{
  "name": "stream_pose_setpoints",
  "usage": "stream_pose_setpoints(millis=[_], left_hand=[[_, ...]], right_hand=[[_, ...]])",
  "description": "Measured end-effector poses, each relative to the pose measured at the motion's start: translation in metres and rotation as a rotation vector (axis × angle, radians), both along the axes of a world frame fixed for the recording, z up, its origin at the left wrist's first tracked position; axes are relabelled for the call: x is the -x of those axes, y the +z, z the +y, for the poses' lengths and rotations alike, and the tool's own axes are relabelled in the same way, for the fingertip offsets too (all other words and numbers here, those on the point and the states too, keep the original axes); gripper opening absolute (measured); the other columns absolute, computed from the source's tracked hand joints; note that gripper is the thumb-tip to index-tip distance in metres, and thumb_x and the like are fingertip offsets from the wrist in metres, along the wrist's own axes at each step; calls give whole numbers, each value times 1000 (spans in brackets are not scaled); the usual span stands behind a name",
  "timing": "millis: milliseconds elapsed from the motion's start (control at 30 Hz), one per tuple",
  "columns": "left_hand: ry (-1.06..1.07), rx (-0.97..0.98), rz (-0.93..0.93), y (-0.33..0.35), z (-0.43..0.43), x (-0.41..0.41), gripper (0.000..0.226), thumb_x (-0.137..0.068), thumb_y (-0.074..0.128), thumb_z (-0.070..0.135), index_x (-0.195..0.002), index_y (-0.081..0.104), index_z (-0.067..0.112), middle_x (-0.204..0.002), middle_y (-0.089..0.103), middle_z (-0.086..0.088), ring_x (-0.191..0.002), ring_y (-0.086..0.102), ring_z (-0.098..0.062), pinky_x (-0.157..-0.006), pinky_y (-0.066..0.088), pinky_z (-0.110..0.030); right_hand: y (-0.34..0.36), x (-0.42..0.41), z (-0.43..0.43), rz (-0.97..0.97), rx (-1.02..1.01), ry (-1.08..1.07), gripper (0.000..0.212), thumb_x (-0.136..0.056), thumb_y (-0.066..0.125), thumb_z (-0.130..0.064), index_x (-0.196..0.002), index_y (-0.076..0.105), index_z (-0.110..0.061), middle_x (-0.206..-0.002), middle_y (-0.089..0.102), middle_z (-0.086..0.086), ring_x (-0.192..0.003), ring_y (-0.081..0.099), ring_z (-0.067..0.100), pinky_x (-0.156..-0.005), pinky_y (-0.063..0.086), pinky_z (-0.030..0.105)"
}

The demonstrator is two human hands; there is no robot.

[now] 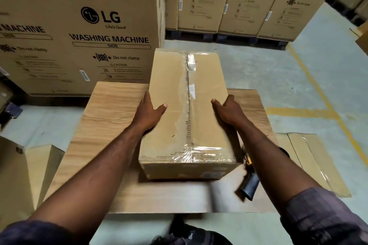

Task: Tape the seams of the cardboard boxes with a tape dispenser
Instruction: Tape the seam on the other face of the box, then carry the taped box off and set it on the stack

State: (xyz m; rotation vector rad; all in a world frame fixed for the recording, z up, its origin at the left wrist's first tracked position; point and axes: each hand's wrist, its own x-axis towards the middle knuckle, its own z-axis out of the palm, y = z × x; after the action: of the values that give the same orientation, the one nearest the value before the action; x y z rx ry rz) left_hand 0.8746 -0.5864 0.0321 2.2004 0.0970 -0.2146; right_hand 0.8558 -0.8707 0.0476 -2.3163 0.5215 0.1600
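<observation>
Evidently only the head view is given, and in it a box [187, 109] is seen standing lengthwise at the middle of a wood-grain table [111, 109], its short end turned toward the near edge. Clear tape [190, 85] is laid along the whole centre seam of the box top, and a cross strip is stuck over the near end; the top seam is therefore judged to be finished.

The box is held between both hands. The left hand [148, 114] is set flat against the left wall, and the right hand [229, 110] against the right wall. On each, the thumb is spread apart from the fingers and laid on the top face, while the fingers that show are stretched straight along the side; the rest are hidden behind the box edge. Such a hold is best explained as squeezing the box from both sides so that it can be lifted, turned or slid away.

The tape dispenser [250, 181] is laid down on the table just beside the near right corner of the box, partly covered by the right forearm and blurred. It is probably left there to free both hands and stay within reach.

Behind the table's far edge, washing-machine cartons [79, 26] are stacked, and flattened cardboard [310, 161] is spread on the floor past the right edge.
</observation>
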Motion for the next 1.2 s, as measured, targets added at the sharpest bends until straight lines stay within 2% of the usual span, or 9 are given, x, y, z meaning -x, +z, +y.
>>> stream_pose_setpoints(millis=[233,333,500,633,767,900,967,1067,1200], left_hand=[[21,207,73,-4,7,-42,78,-78,69,61,-146,37,38,-131,63,13,-118,61,-13,-108,46,-40],[25,245,61,-7,5,-45,73,-80,70,56,-144,39,43,-129,63,19,-117,61,-8,-107,46,-39],[19,300,52,-10,3,-45,60,-90,70,41,-143,42,43,-127,64,20,-115,61,-4,-106,47,-37],[32,348,63,-8,1,-43,61,-93,69,33,-147,40,36,-128,64,15,-114,62,-5,-105,48,-37],[39,379,87,-2,-2,-34,60,-95,68,28,-148,39,31,-125,64,12,-109,63,-3,-97,51,-33],[31,371,98,6,-2,-27,57,-94,69,31,-144,42,32,-122,66,13,-109,65,-9,-91,52,-31],[14,361,100,14,-1,-25,56,-93,69,34,-143,44,32,-122,67,11,-110,65,-11,-93,53,-34],[-17,353,84,29,-1,-19,55,-93,69,36,-143,45,32,-125,66,11,-112,65,-10,-95,52,-34],[-25,368,45,46,-5,3,51,-95,68,32,-141,46,31,-122,66,12,-110,64,-10,-92,52,-32]], right_hand=[[-6,-49,-11,-11,-117,-30,69,-97,56,-59,-138,40,-6,-136,58,16,-122,57,34,-83,39,30],[-12,-52,-13,-35,-166,-50,65,-96,59,-59,-137,43,-11,-131,62,10,-114,58,27,-81,38,28],[-16,-53,-18,-55,-227,-76,65,-92,64,-59,-141,47,-19,-119,62,-3,-105,57,19,-84,39,27],[-18,-51,-20,-42,-304,-104,62,-84,69,-65,-127,66,-21,-118,72,-4,-108,67,18,-93,51,32],[-26,-48,-27,-23,-352,-106,85,-61,67,-83,-122,70,-23,-114,75,-6,-104,70,17,-99,55,41],[-17,-39,-30,-25,-369,-99,92,-53,65,-84,-120,71,-21,-112,75,-5,-102,71,18,-98,56,41],[-6,-33,-30,-22,-379,-91,89,-56,67,-81,-121,72,-19,-112,75,-3,-102,71,19,-98,56,42],[8,-25,-30,-37,-377,-80,65,-79,73,-65,-124,70,-18,-117,74,0,-105,70,21,-100,55,41],[27,-3,-34,-79,-361,-70,56,-86,72,-59,-124,70,-17,-116,74,2,-104,70,23,-98,55,41]])
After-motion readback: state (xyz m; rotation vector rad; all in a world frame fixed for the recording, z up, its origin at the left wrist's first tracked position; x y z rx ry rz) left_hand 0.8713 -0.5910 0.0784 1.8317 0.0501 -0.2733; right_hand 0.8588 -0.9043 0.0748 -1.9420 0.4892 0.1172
